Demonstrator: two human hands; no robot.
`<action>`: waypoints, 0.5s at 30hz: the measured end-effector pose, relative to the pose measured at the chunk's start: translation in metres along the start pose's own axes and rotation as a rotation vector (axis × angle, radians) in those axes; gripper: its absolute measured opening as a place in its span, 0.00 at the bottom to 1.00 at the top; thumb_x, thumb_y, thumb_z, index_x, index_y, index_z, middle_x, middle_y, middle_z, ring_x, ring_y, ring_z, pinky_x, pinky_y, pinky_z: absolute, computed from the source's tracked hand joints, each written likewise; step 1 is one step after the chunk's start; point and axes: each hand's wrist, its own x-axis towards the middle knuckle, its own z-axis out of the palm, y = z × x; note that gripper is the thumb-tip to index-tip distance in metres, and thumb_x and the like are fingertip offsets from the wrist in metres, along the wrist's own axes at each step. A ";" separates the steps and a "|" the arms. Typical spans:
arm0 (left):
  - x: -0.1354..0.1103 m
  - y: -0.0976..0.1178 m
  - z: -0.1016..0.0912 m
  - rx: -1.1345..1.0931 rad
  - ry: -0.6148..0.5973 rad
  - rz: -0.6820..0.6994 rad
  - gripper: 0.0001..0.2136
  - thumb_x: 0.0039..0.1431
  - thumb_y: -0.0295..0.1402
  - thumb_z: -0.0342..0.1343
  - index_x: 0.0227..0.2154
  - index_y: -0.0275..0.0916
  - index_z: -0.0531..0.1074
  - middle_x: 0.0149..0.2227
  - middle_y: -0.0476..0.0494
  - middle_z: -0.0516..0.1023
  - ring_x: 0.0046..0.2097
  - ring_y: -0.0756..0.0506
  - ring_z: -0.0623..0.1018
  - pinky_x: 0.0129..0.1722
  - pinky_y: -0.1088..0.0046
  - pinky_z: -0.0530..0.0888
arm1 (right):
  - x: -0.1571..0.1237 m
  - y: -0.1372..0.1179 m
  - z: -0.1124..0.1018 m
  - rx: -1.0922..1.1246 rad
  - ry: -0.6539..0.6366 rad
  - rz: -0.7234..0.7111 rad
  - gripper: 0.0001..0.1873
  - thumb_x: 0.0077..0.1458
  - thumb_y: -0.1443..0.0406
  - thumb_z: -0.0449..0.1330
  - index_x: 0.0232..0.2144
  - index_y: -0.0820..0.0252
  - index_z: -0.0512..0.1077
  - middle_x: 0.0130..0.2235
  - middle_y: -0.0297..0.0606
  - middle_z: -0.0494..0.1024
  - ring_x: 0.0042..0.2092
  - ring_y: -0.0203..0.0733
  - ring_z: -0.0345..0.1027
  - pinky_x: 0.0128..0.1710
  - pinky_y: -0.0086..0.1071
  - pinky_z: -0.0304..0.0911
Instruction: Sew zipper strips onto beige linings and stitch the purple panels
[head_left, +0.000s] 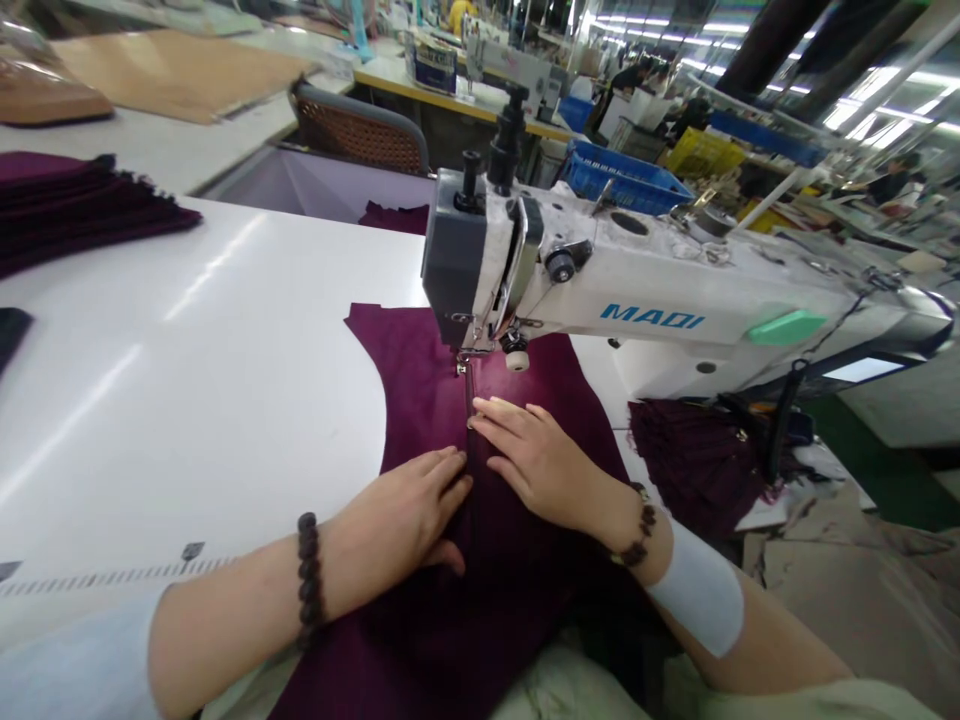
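A dark purple fabric piece (409, 370) lies under the presser foot (462, 368) of a white sewing machine (652, 300), and its near end hangs toward my lap. A narrow dark strip (470, 400) runs down its middle from the foot. My left hand (420, 510) rests on the cloth left of the strip, fingers stretched forward and thumb apart. On the other side, my right hand (532, 455) lies with its fingers spread, the tips touching the strip just in front of the foot. Both palms face down, and neither hand grips anything visible.
A stack of purple pieces (82, 205) sits at the left of the white table (187, 390). More gathered purple cloth (697, 460) is beneath the machine arm at right, with scissors-like black handles (784, 420) nearby. Behind stand a chair (360, 125) and a blue crate (626, 178).
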 end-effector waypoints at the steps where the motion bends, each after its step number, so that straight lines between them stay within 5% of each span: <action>1: -0.001 0.001 0.002 0.004 0.009 -0.004 0.33 0.44 0.50 0.60 0.45 0.24 0.71 0.49 0.24 0.70 0.50 0.35 0.71 0.50 0.63 0.69 | 0.004 0.002 0.006 -0.055 0.012 0.010 0.21 0.60 0.67 0.48 0.56 0.61 0.59 0.59 0.43 0.56 0.60 0.42 0.48 0.58 0.45 0.49; 6: -0.005 0.004 0.012 0.023 0.032 -0.011 0.34 0.46 0.51 0.57 0.46 0.24 0.70 0.50 0.23 0.68 0.52 0.34 0.69 0.51 0.61 0.68 | 0.004 0.006 0.028 -0.134 0.059 0.001 0.21 0.61 0.67 0.46 0.57 0.64 0.58 0.57 0.43 0.60 0.60 0.40 0.50 0.59 0.47 0.47; 15: -0.003 -0.003 0.010 0.004 0.029 0.003 0.34 0.45 0.51 0.58 0.46 0.24 0.70 0.51 0.22 0.68 0.52 0.33 0.70 0.51 0.60 0.69 | 0.008 -0.003 0.027 -0.152 0.045 0.066 0.22 0.61 0.67 0.46 0.57 0.66 0.57 0.57 0.46 0.60 0.60 0.43 0.48 0.59 0.50 0.48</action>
